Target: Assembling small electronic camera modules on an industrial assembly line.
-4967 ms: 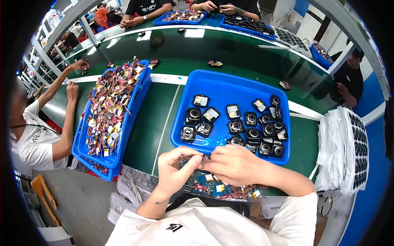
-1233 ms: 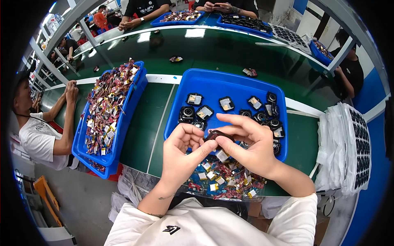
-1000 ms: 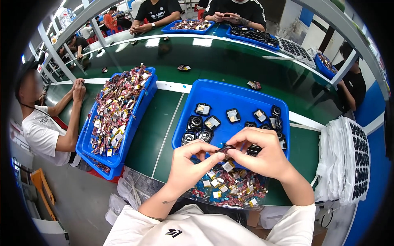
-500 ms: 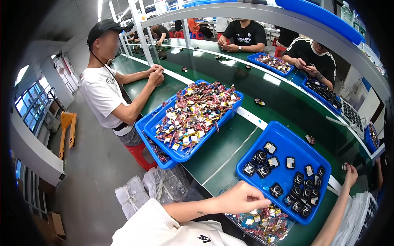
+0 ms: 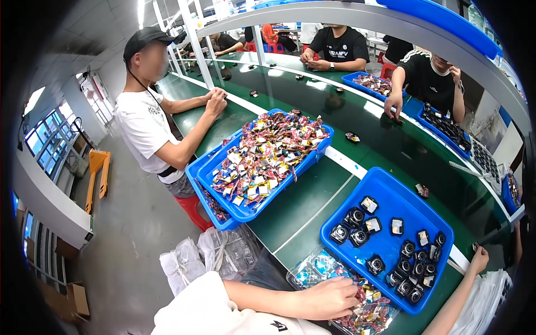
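My left hand [image 5: 329,297] is over a clear plastic tray [image 5: 298,277] of small wired parts with white, red and yellow bits [image 5: 365,314]. Its fingers curl down together onto the pile, and whatever they may pinch is hidden. Far to the right, at the edge of the green belt, my right hand [image 5: 479,260] pinches a small dark electronic part [image 5: 475,246]. Between my hands sits a blue tray [image 5: 357,195] with black, round-faced watch-like cases [image 5: 375,264], some turned to show pale backs.
A heaped blue tray [image 5: 244,214] of wired parts stands left on the green table [image 5: 301,206]. Beyond runs the dark green belt [image 5: 385,148] with scattered parts. Co-workers [image 5: 146,123] sit around it. White bags [image 5: 484,304] lie at lower right, and a shelf frame [image 5: 335,10] crosses above.
My left hand has lowered from beside the blue tray onto the parts pile. My right hand has moved slightly down and right with its part. A co-worker opposite now reaches to the belt.
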Available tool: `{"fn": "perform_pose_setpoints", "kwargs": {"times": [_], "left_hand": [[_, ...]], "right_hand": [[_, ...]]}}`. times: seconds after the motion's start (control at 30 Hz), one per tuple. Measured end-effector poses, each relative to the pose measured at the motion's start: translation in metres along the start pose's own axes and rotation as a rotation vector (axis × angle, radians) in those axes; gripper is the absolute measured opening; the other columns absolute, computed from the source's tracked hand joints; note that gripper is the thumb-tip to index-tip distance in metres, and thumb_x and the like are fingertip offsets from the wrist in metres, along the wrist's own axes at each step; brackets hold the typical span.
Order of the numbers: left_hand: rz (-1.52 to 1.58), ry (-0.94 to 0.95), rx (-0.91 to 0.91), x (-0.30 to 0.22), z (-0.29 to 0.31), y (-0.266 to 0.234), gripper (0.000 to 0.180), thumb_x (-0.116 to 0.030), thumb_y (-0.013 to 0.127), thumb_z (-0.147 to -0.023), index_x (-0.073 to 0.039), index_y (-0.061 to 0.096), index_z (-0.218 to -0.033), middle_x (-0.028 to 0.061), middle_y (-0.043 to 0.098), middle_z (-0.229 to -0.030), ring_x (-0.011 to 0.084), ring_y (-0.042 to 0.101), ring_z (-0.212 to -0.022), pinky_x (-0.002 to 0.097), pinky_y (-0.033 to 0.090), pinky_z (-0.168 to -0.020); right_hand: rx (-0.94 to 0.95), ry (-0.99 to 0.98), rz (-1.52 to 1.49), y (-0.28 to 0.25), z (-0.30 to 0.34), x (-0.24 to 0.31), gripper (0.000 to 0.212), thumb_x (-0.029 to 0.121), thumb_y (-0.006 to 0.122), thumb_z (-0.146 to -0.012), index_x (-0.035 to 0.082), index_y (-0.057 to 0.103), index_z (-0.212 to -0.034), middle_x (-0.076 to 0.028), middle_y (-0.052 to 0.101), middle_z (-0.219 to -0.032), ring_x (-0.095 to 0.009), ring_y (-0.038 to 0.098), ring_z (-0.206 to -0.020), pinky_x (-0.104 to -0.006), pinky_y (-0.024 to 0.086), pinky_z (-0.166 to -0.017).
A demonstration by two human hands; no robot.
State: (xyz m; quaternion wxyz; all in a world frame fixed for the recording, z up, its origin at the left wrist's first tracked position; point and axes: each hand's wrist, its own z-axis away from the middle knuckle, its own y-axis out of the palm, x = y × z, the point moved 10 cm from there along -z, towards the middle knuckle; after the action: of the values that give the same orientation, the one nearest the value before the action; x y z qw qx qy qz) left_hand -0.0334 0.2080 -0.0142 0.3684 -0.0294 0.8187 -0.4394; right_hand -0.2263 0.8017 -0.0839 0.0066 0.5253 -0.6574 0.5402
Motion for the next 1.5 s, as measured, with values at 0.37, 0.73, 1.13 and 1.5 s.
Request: {"fn": "perform_pose_setpoints", "kwargs": {"times": [0.37, 0.73, 1.13, 1.5], "left_hand": [[-0.056, 0.133, -0.089, -0.005, 0.0, -0.01, 0.012, -0.019, 0.066, -0.081, -0.008, 0.061, -0.081, 0.0029, 0.049, -0.085, 0.0185, 0.05, -0.077, 0.0326, 0.041, -0.066], [0.34, 0.102, -0.062, 0.002, -0.007, -0.027, 0.013, -0.016, 0.06, -0.09, -0.004, 0.059, -0.094, 0.0074, 0.06, -0.089, 0.0267, 0.058, -0.083, 0.0361, 0.048, -0.071], [0.787, -0.306, -0.342, 0.05, -0.007, -0.072, 0.014, -0.012, 0.061, -0.092, 0.0, 0.059, -0.099, 0.0066, 0.067, -0.085, 0.0122, 0.065, -0.081, 0.0278, 0.051, -0.071], [0.707, -0.233, -0.489, 0.054, -0.003, -0.08, 0.017, -0.01, 0.067, -0.087, 0.0, 0.061, -0.099, 0.0065, 0.062, -0.091, 0.0124, 0.06, -0.083, 0.0278, 0.05, -0.074]], "right_hand": [[-0.047, -0.098, -0.148, 0.003, -0.003, 0.002, 0.028, 0.023, 0.06, -0.087, 0.004, 0.067, -0.107, -0.01, 0.069, -0.103, -0.024, 0.065, -0.093, -0.0326, 0.048, -0.083], [0.282, -0.142, -0.812, -0.076, 0.077, 0.209, 0.02, 0.021, 0.06, -0.092, 0.006, 0.065, -0.105, -0.001, 0.067, -0.095, -0.006, 0.058, -0.082, -0.0201, 0.041, -0.07], [1.276, -0.996, -0.66, -0.115, 0.402, 0.409, 0.035, 0.014, 0.082, -0.068, 0.0, 0.067, -0.096, -0.011, 0.069, -0.09, -0.017, 0.065, -0.075, -0.027, 0.05, -0.067], [1.169, -0.648, -0.844, -0.084, 0.395, 0.382, 0.013, -0.001, 0.069, -0.077, -0.001, 0.069, -0.09, -0.009, 0.068, -0.077, -0.012, 0.065, -0.068, -0.0241, 0.05, -0.061]]}}
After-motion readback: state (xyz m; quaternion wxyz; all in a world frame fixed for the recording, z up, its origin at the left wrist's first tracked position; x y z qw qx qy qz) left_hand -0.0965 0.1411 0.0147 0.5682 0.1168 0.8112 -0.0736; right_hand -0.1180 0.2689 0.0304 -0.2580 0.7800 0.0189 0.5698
